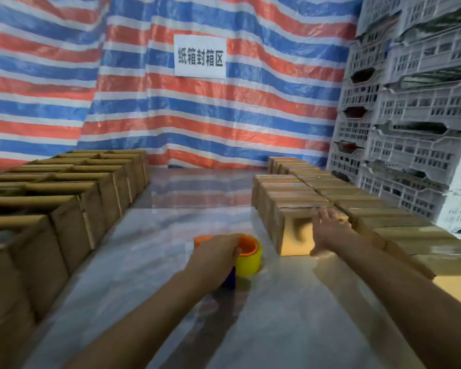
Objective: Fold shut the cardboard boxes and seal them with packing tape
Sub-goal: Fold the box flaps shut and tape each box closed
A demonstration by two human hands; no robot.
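Observation:
My left hand [214,255] grips a tape dispenser [246,258] with a yellow tape roll, an orange core and a blue handle, standing on the glossy table [171,262]. To its right, my right hand [328,229] lies with straight fingers on the nearest closed cardboard box [297,235], at the front of a row of sealed boxes [304,190]. Rows of open boxes [64,198] with upright flaps stand along the left side.
A striped red, white and blue tarp with a white paper sign [200,56] hangs behind the table. Stacked white plastic crates [410,115] rise at the right. More closed boxes [410,235] run along the right edge.

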